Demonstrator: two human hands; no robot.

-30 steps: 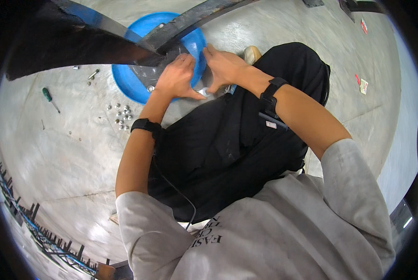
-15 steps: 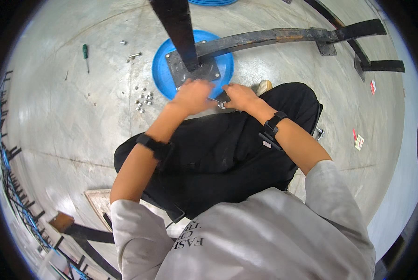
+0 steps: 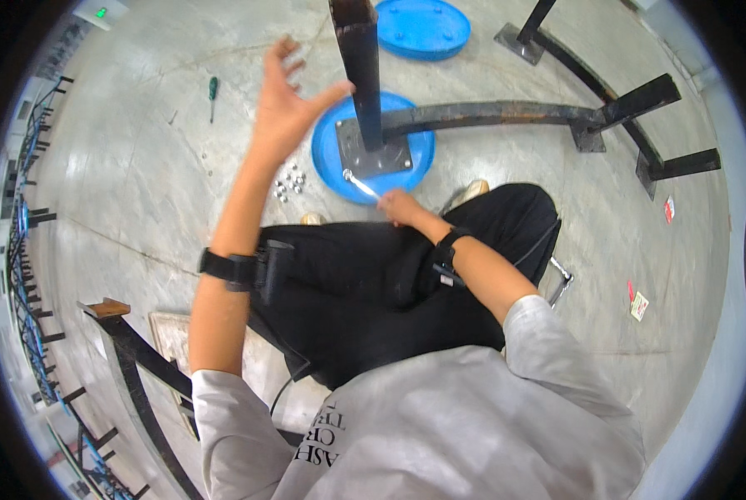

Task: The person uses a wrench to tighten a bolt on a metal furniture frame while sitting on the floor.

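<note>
My right hand (image 3: 400, 207) is closed round the end of a silver wrench (image 3: 362, 184). The wrench's head meets the near left corner of a black metal base plate (image 3: 360, 160), where a bolt would sit; the bolt itself is hidden. That plate lies on a round blue disc (image 3: 324, 158), and bolt heads show at other corners. A black post (image 3: 363, 75) rises from the plate. Beside the post, my left hand (image 3: 290, 100) is raised with fingers spread and holds nothing; its thumb overlaps the post in view, and I cannot tell whether they touch.
Several shiny nuts (image 3: 290, 182) lie left of the disc, with a green-handled screwdriver (image 3: 214, 98) farther off. A curved black beam (image 3: 498, 115) runs right from the post. Another blue disc (image 3: 424, 29) lies beyond. A silver tool (image 3: 563, 282) rests right of my knee.
My left hand has left the plate's near edge and risen up and left, opening. My right hand stays on the wrench, now farther from the plate. The whole view has shifted.
</note>
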